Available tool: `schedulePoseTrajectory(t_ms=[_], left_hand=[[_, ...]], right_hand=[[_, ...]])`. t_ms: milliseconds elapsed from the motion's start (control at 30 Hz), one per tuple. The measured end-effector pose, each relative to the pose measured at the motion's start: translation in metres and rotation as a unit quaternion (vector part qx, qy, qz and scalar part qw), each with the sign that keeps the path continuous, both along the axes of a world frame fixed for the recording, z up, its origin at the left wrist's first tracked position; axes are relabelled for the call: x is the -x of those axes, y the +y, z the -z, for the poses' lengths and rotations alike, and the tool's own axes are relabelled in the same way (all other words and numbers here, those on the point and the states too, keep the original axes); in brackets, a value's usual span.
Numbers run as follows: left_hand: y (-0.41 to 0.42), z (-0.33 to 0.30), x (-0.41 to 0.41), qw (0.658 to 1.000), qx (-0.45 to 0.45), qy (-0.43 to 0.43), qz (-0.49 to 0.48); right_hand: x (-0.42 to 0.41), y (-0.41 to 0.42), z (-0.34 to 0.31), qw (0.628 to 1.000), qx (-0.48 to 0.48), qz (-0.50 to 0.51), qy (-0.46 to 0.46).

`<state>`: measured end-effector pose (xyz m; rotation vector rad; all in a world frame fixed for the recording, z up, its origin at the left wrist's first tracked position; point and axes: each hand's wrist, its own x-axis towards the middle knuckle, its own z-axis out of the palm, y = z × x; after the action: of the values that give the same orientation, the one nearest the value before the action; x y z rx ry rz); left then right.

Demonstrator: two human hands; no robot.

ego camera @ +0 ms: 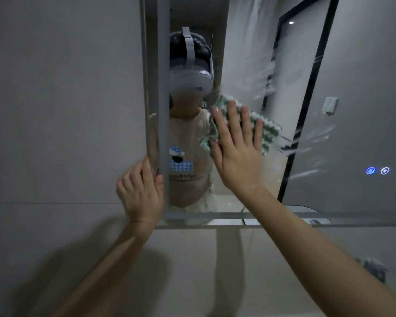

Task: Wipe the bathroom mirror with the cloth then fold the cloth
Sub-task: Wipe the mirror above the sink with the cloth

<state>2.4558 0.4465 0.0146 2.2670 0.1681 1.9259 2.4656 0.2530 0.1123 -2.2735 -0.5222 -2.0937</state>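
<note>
Against the mirror [306,110], right hand [236,154] presses cloth [268,131] flat-fingered; left hand [142,191] grips the frame edge [150,88].

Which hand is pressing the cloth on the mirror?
The right hand, flat on the green-and-white cloth; the left hand grips the mirror's edge.
</note>
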Motion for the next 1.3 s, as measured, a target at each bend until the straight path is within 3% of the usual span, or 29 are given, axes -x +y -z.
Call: schedulePoseTrajectory(t_ms=[167,367,600,767,1000,1167,1300], left_hand=[[0.001,-0.004,0.002,1.000,-0.013,-0.007,0.026],[0.001,-0.004,0.002,1.000,-0.020,0.000,0.023],[0.001,-0.005,0.003,0.999,-0.034,-0.002,0.012],[0.001,-0.005,0.003,0.999,-0.024,0.000,0.020],[-0.001,-0.005,0.005,0.999,-0.014,0.040,0.000],[-0.013,-0.036,0.014,0.999,-0.008,-0.019,0.038],[-0.023,-0.072,0.017,0.994,-0.091,-0.009,0.061]], right_hand=[[0.006,0.054,-0.024,1.000,-0.029,-0.011,-0.003],[0.010,0.078,-0.005,0.998,0.060,-0.034,-0.004],[0.004,0.018,0.094,0.988,0.155,-0.009,0.002],[0.000,-0.042,0.099,0.983,0.185,0.016,0.005],[-0.005,-0.069,0.014,0.998,0.066,0.017,-0.006],[-0.008,-0.044,-0.035,1.000,-0.019,0.013,-0.011],[-0.004,-0.031,-0.031,0.999,-0.047,0.000,-0.002]])
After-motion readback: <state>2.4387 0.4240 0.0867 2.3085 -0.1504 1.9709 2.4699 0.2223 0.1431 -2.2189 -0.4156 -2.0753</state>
